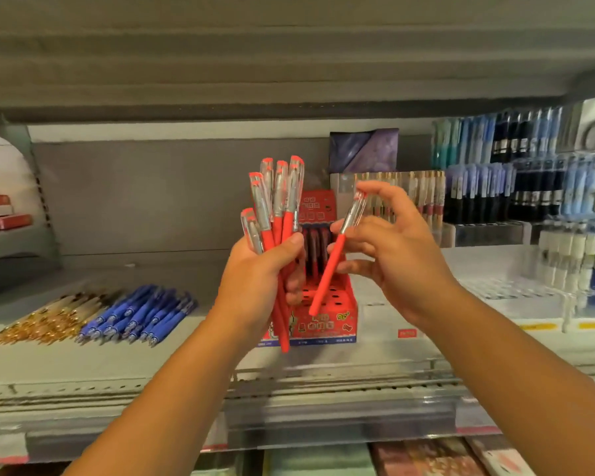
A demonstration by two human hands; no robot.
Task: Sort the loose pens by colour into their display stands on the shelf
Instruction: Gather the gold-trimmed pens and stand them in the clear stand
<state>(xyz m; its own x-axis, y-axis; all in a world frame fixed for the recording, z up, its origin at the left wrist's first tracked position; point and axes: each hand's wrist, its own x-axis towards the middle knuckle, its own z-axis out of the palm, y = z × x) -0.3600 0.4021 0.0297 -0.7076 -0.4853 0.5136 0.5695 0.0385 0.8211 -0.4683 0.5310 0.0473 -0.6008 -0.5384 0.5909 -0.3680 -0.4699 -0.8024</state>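
My left hand point(265, 273) grips a bunch of several red pens point(277, 204), caps up, in front of the red display stand point(327, 314) on the shelf. My right hand point(389, 249) pinches a single red pen point(337, 259) near its clear cap, its tip slanting down over the holes of the stand. A few dark red pens stand in the back rows of the stand. Loose blue pens point(141, 314) lie in a heap on the shelf at left, and loose gold pens point(45, 321) lie beside them, further left.
Filled pen displays point(495, 190) in blue, black and white crowd the shelf at right. A purple box point(363, 149) stands behind the red stand. Red and white boxes point(0, 211) sit at far left. The shelf edge point(289, 383) runs below my arms.
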